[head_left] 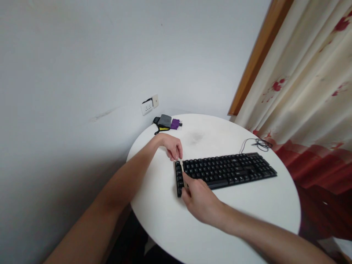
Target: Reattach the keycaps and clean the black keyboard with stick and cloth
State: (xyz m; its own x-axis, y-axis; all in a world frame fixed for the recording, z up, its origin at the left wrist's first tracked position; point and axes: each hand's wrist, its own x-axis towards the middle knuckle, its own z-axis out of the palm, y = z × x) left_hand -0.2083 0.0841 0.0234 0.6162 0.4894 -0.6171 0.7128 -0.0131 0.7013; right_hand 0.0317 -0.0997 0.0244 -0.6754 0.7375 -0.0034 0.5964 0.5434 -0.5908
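A black keyboard lies on the white round table. My right hand is closed around a slim beige stick-like tool, which slants over the left end of the keyboard. The tool's tip reaches the keyboard's far left corner, and its exact kind is too small to tell. Beside that tip, my left hand hangs with its fingers curled down and pressed together. Whatever its fingertips may pinch is hidden.
At the table's back edge lie a grey cloth item and a small purple piece. The keyboard's coiled cable rests at the right rim. A wall with a socket borders the left; a curtain hangs at right.
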